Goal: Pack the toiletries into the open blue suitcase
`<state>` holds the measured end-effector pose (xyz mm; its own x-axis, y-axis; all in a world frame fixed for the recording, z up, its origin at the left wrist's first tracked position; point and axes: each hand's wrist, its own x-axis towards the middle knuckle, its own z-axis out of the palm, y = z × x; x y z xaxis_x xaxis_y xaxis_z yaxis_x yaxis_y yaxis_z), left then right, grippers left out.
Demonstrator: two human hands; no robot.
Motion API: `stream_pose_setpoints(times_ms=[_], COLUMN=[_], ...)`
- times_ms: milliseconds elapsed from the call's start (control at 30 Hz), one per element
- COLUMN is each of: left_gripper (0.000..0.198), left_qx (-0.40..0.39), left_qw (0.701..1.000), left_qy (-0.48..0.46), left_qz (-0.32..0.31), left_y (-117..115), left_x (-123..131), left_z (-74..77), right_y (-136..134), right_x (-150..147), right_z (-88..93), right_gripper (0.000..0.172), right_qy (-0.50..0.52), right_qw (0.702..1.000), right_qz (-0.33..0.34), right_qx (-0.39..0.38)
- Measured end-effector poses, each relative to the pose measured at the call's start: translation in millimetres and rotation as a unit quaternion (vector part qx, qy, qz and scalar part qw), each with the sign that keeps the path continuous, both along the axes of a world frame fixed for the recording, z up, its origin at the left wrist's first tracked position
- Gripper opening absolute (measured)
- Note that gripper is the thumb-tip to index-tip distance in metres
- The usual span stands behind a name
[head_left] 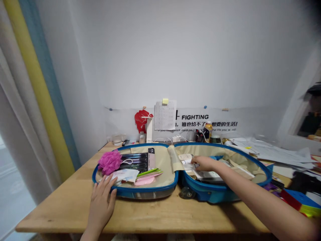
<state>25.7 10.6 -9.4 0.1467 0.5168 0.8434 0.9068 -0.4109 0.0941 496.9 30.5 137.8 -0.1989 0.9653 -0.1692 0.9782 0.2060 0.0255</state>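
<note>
A blue suitcase [163,189] lies open on the wooden desk [140,214]. By its near rim the left hand [101,197] rests with fingers loosely spread; the right hand [203,164] reaches into the other half, its grip on the white items [185,160] impossible to judge. Behind, a sheet [165,115] hides part of a banner [220,116] reading "FIGHTING"; a striped curtain [37,87] runs out of sight.

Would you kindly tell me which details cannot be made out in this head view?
Head view: whether the right hand grips anything, hidden by the hand itself.
Head view: print on the paper sheet, too small.
Head view: some poster lettering, behind the paper sheet and bottle.
Head view: more of the left forearm, cut off by the bottom edge.
</note>
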Motion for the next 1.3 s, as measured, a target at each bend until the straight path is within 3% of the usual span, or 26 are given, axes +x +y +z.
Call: stream_pose_setpoints(times_ms=[100, 267, 400, 467, 600, 733, 1067, 1200, 1300], left_gripper=[0.040, 0.039, 0.039, 0.039, 0.038, 0.037, 0.040, 0.041, 0.040], left_qx=[-0.001, 0.003, -0.001, -0.002, 0.009, 0.015, -0.007, -0.009, -0.004], left_qw=[1.000, 1.000, 1.000, 1.000, 1.000, 1.000, 1.000, 1.000, 1.000], left_qy=[0.003, 0.001, -0.004, -0.003, 0.012, 0.021, -0.004, -0.003, 0.002], left_qz=[0.004, -0.001, -0.001, 0.000, 0.001, 0.003, -0.003, 0.000, 0.000], left_y=[0.7, 0.3, -0.4, -0.4, -0.7, -1.4, -0.8, 0.1, 0.6], left_x=[-0.3, 0.6, 1.0, 1.0, 0.4, -0.1, 0.8, -0.5, -1.1], left_z=[-0.5, 0.0, 0.4, 0.5, 1.8, 3.3, 0.4, -0.9, -1.0], right_y=[-0.3, -2.9, 6.3, 15.9, 36.4, 46.4, 36.4, 40.4, 49.1], right_x=[4.1, 9.0, -23.8, -55.1, -121.6, -157.5, -157.2, -146.4, -116.3], right_z=[6.5, 40.2, 56.7, 52.0, 24.3, -0.3, -11.4, 3.4, 26.0], right_gripper=[0.027, 0.023, 0.035, 0.034, 0.030, 0.031, 0.032, 0.033, 0.033], right_qy=[0.000, 0.037, 0.091, 0.112, 0.124, 0.102, 0.082, 0.114, 0.133], right_qw=[1.000, 0.994, 0.980, 0.979, 0.983, 0.987, 0.983, 0.982, 0.983], right_qz=[-0.007, -0.038, -0.027, 0.001, 0.069, 0.103, 0.164, 0.150, 0.103], right_qx=[0.014, 0.100, 0.175, 0.172, 0.113, 0.064, -0.024, 0.018, 0.077])
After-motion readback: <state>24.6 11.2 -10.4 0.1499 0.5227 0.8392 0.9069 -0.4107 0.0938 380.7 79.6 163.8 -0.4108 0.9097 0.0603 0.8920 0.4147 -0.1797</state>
